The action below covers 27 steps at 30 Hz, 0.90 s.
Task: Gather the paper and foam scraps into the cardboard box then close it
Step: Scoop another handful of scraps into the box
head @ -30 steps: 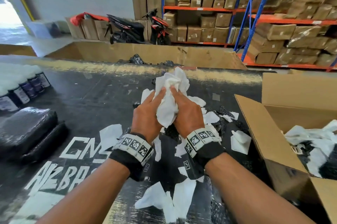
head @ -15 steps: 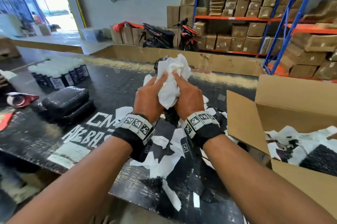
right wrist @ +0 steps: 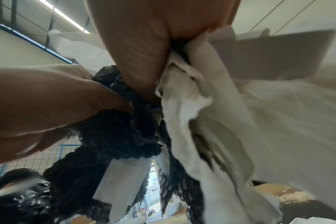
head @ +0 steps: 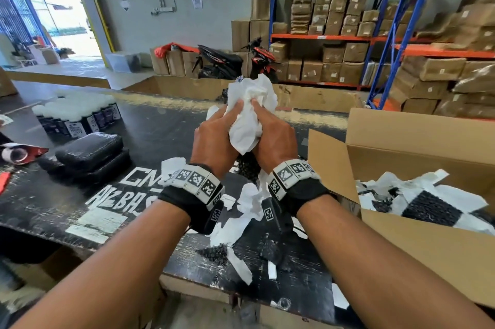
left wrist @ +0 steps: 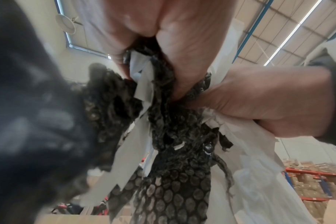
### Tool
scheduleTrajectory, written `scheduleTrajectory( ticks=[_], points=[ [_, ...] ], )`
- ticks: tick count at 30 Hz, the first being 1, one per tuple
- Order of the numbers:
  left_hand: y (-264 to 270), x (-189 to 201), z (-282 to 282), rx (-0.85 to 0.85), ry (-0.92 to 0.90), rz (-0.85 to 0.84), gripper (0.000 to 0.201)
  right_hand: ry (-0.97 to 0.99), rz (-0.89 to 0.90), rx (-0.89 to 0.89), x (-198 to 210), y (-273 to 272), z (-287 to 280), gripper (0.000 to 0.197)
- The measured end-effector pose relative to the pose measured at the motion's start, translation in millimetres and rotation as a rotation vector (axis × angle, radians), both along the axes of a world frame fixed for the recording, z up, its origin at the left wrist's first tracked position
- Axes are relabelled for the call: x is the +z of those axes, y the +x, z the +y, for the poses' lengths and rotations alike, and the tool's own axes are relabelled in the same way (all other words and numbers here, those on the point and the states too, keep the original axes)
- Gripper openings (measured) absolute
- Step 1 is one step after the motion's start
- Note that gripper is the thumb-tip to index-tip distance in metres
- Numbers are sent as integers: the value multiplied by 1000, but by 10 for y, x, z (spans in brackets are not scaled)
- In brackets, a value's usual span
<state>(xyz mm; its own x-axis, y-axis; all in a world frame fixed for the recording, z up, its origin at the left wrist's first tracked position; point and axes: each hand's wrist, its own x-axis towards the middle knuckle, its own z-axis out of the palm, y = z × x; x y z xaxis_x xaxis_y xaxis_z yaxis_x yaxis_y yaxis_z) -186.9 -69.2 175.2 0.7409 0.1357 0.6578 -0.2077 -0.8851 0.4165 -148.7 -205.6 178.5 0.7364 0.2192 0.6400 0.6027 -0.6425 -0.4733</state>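
Observation:
Both hands hold one bundle of scraps [head: 247, 119] lifted above the black table [head: 150, 135]: white crumpled paper with black bubbly foam [head: 247, 167] hanging below. My left hand [head: 214, 141] grips it from the left, my right hand [head: 273, 138] from the right. The wrist views show the white paper [right wrist: 211, 121] and black foam [left wrist: 175, 151] squeezed between both palms. The open cardboard box [head: 401, 146] stands at the right, flaps up, with paper and foam scraps [head: 428, 202] inside. More white scraps [head: 241, 221] and foam bits [head: 214, 252] lie on the table below my wrists.
Shrink-wrapped bottles [head: 77, 117] and black wrapped packs [head: 91, 151] sit on the table's left. A tape roll [head: 16, 154] lies at the far left edge. Behind stand a long cardboard bin [head: 308, 98], a motorbike [head: 233, 60] and shelves of boxes [head: 348, 33].
Both hands have raised the bundle from the table and carried it slightly right, toward the box. Black foam now hangs below the paper. The head view has pulled back.

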Motion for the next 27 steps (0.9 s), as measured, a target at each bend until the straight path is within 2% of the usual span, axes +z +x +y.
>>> scheduleTrajectory(
  ticks=[7,14,20,25,27],
  points=[
    [-147,247,-335,-124,16,-65,59,12,-18,-120,301,-365,-404,57],
    [-69,483,-973,-227,99,-83,53,-41,-49,-283,564,-512,-1092,56],
    [27,636,-1846,-347,116,-148,45,2,-80,-361,676,-551,-1933,49],
    [258,681,-2637,-325,185,-152,36,-76,-71,-415,758,-486,-2712,53],
    [365,663,-2936,-360,153,-140,33,-97,-62,-427,755,-387,-3021,54]
  ],
)
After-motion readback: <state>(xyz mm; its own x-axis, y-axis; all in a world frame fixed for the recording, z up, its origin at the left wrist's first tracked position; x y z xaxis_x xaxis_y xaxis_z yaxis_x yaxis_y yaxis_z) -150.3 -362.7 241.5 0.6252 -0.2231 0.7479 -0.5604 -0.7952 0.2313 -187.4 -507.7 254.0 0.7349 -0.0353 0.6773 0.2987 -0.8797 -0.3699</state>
